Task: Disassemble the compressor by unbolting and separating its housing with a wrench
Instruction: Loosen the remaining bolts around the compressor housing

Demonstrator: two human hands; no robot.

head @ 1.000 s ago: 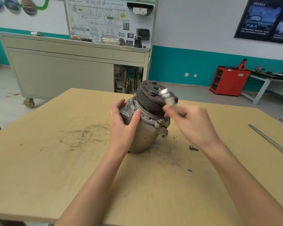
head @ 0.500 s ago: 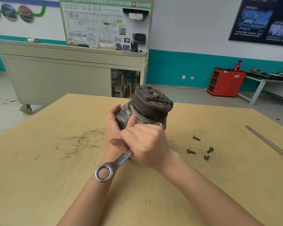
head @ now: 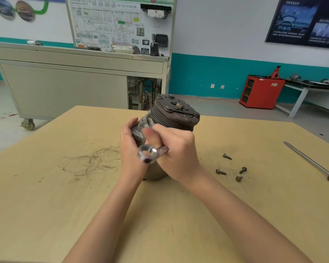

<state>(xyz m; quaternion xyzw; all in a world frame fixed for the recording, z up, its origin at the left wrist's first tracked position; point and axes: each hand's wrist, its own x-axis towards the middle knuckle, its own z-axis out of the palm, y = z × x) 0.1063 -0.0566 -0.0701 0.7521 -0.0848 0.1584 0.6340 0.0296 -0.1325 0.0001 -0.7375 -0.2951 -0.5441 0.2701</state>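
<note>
On the table (head: 65,186), grey compressor (head: 139,134) with ribbed pulley (head: 176,114), left grip (head: 130,149) round it, right grip (head: 177,152) round seemingly ring-ended wrench (head: 150,153).

Open tabletop (head: 65,186) is offered for passage left of the compressor (head: 171,118). On its right, passage is narrowed by four loose bolts (head: 221,171) and, farther out, a screwdriver (head: 310,163). Its near side is blocked by the left hand (head: 130,149), the right hand (head: 179,150) and a blurred wrench (head: 151,153), seemingly overlapping.

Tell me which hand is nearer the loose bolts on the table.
Right. The right hand, gripping the wrench, is just left of the loose bolts; the left hand holds the compressor on its far side, farther away.
</note>
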